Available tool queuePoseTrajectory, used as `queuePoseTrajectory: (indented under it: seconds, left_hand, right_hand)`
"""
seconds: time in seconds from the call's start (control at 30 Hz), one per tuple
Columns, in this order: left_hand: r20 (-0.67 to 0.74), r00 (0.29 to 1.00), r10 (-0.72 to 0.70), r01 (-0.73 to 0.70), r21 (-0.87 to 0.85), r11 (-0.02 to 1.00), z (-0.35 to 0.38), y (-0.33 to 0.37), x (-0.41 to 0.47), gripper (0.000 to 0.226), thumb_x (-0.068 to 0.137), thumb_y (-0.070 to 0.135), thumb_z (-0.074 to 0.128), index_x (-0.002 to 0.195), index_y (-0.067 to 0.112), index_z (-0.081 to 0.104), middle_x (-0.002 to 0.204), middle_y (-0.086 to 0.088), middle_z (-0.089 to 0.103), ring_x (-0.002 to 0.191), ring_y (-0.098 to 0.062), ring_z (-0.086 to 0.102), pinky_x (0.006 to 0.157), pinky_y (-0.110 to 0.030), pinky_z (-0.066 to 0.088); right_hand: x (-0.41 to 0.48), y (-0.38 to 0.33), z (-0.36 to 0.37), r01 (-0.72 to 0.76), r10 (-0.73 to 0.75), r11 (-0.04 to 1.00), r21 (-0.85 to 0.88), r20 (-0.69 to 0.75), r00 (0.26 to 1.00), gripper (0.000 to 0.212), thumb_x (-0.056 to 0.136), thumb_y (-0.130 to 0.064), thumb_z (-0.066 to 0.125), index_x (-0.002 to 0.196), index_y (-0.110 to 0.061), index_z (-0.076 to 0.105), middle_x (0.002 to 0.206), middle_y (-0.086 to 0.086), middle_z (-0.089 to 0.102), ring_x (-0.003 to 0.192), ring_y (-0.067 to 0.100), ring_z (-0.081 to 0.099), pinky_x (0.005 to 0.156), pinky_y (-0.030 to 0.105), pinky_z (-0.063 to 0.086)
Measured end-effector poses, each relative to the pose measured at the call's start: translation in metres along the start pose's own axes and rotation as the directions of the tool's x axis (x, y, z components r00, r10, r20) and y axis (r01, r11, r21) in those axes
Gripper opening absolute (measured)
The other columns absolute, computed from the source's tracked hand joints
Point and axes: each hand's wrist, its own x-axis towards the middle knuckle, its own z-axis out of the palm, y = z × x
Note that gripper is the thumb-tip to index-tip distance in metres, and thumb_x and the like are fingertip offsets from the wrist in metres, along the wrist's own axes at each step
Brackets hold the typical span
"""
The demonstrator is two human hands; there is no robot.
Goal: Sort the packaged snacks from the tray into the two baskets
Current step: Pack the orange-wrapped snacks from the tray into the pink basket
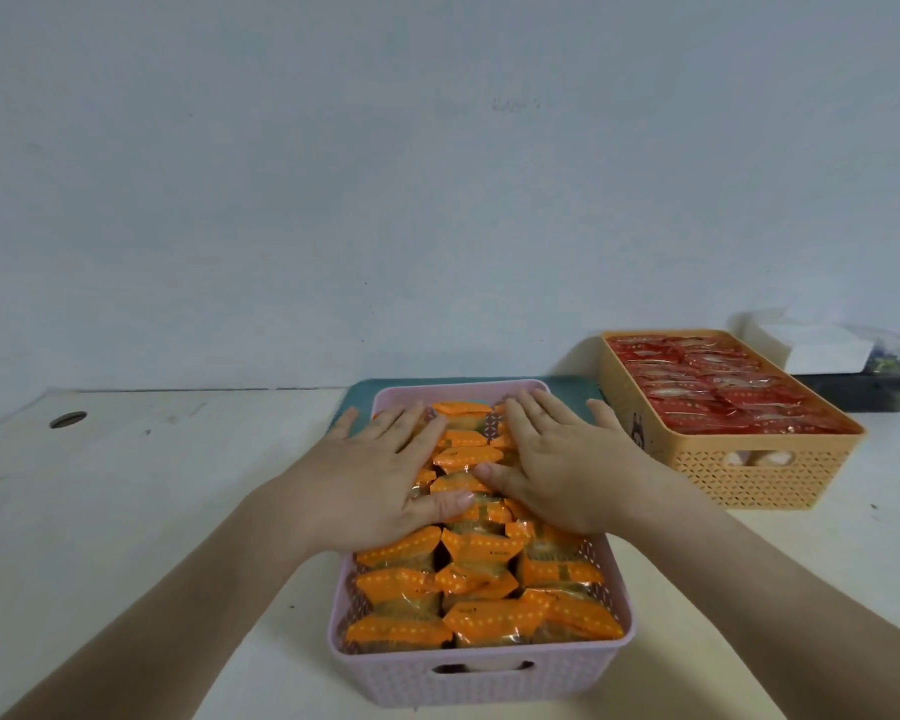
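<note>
The orange-wrapped snacks (481, 621) fill the pink basket (481, 683) under your palms. Your left hand (380, 475) and right hand (567, 470) lie flat on them side by side, fingers straight and spread, holding nothing. Just beyond your fingertips a teal tray (572, 389) shows behind the pink basket. Out past your right hand stands the orange basket (749, 475), packed with red-wrapped snacks (718, 392). Beyond it is a black tray (874, 392), all on the white table (125, 511).
</note>
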Motion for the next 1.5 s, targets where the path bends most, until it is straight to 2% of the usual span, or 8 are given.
queuePoseTrajectory:
  seconds: [0.1,0.23,0.37,0.5,0.67,0.93,1.17,1.5]
  left_hand:
    - [0.004,1.0,-0.014,0.014,-0.014,1.0,-0.003,0.004,0.004,0.097,0.073,0.082,0.002,0.151,0.027,-0.017,0.16,0.004,-0.02,0.147,-0.014,-0.017,0.119,-0.05,-0.005]
    - [-0.261,0.96,-0.101,-0.05,-0.513,0.857,0.005,0.003,-0.003,0.084,0.082,0.072,0.017,0.155,0.029,0.01,0.163,0.005,-0.003,0.147,-0.008,-0.008,0.121,-0.036,0.001]
    - [-0.388,0.864,-0.321,0.045,-0.576,0.816,0.01,0.009,-0.029,0.052,0.098,0.044,0.041,0.147,0.034,0.026,0.154,0.007,0.032,0.136,-0.014,0.037,0.109,-0.034,0.031]
    - [-0.148,0.956,-0.254,-0.049,-0.932,0.358,0.013,0.02,-0.063,0.025,0.097,0.043,0.047,0.121,0.047,0.044,0.11,0.019,0.068,0.097,-0.004,0.067,0.088,-0.034,0.053]
    - [-0.096,0.952,-0.291,-0.09,-0.995,0.031,0.026,0.04,-0.082,0.023,0.099,0.026,0.047,0.102,0.048,0.052,0.097,0.016,0.075,0.091,-0.009,0.072,0.072,-0.026,0.055]
    - [-0.128,0.873,-0.47,-0.14,-0.99,0.01,0.021,0.018,-0.065,0.033,0.097,0.007,0.044,0.119,0.019,0.065,0.103,-0.003,0.075,0.095,-0.021,0.072,0.08,-0.034,0.058]
    - [-0.127,0.754,-0.644,-0.232,-0.97,-0.079,0.004,-0.039,-0.043,0.032,0.092,-0.004,0.044,0.098,0.017,0.067,0.075,0.006,0.076,0.067,-0.007,0.072,0.052,-0.02,0.055]
    - [-0.043,0.723,-0.689,-0.24,-0.951,-0.193,0.014,-0.076,0.001,0.033,0.087,-0.003,0.047,0.1,0.016,0.071,0.093,-0.006,0.076,0.079,-0.017,0.072,0.069,-0.033,0.053]
  right_hand:
    - [0.002,-0.001,0.004,-0.027,0.026,1.0,-0.008,-0.074,0.997,0.087,0.091,-0.069,0.009,0.154,-0.011,0.002,0.163,0.002,0.001,0.149,0.016,-0.01,0.117,0.056,0.004]
    - [-0.004,0.0,0.007,0.002,0.075,0.964,0.265,-0.28,0.957,0.078,0.089,-0.07,0.024,0.15,-0.022,0.021,0.161,0.0,0.014,0.148,0.022,0.005,0.112,0.053,0.021]
    - [-0.021,0.004,0.002,-0.03,0.193,0.819,0.572,-0.226,0.955,0.061,0.094,-0.059,0.037,0.139,-0.018,0.033,0.14,0.012,0.047,0.124,0.031,0.05,0.1,0.044,0.044]
    - [-0.05,0.017,-0.001,-0.167,0.143,0.542,0.823,0.105,0.984,0.037,0.098,-0.047,0.043,0.115,-0.014,0.046,0.101,0.005,0.068,0.083,0.023,0.071,0.067,0.039,0.062]
    - [-0.068,0.024,0.01,-0.15,0.002,0.396,0.906,0.162,0.987,0.037,0.1,-0.043,0.042,0.112,-0.016,0.064,0.102,0.006,0.073,0.088,0.024,0.073,0.072,0.036,0.061]
    - [-0.051,0.006,0.009,-0.012,0.105,0.334,0.942,-0.025,0.994,0.059,0.096,-0.054,0.04,0.081,-0.004,0.067,0.082,0.008,0.069,0.081,0.022,0.063,0.078,0.031,0.046]
    - [-0.009,-0.033,-0.002,0.107,0.072,0.07,0.992,-0.112,0.991,0.042,0.099,-0.047,0.042,0.113,-0.018,0.068,0.112,-0.004,0.072,0.109,0.012,0.063,0.102,0.038,0.046]
    - [0.044,-0.06,0.017,0.091,0.051,0.009,0.996,-0.092,0.995,0.05,0.098,-0.053,0.036,0.144,-0.034,0.039,0.145,-0.011,0.047,0.133,0.014,0.042,0.107,0.034,0.027]
